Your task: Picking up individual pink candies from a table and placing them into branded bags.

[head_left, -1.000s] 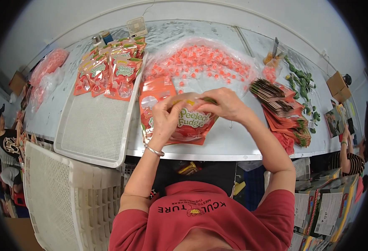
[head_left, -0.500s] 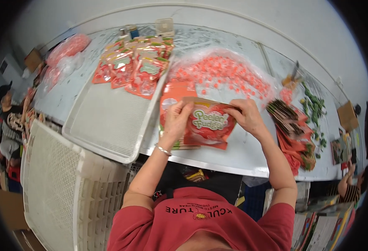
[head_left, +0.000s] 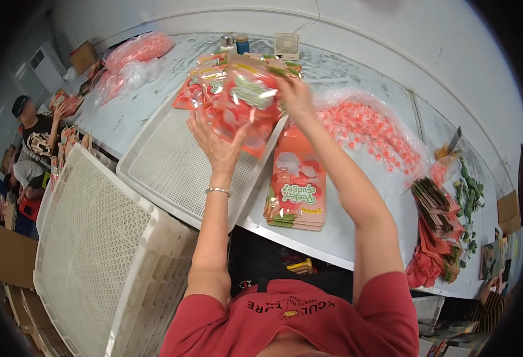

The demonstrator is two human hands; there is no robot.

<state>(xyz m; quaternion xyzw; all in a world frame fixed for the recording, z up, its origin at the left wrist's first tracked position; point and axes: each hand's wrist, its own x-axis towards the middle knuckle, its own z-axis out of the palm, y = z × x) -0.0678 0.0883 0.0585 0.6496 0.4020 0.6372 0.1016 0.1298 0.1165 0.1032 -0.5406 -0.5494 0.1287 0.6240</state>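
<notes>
A red and pink candy pouch, blurred by motion, is over the far end of the white mesh tray. My right hand is closed on its upper right edge. My left hand, fingers spread, is at the pouch's lower left side; whether it touches the pouch I cannot tell. Other filled pouches lie behind and to the left in the tray, partly covered by the moving one. To the tray's right, a small stack of flat pouches rests on the table.
A clear bag of pink candies spreads open behind the flat stack. More empty-looking pouches and small green packets lie at right. Stacked white trays stand at lower left. Another person works at far left.
The pouch has moved from above the flat stack leftward and away to the filled pouches in the tray. My left hand has let go of its top edge and spread its fingers.
</notes>
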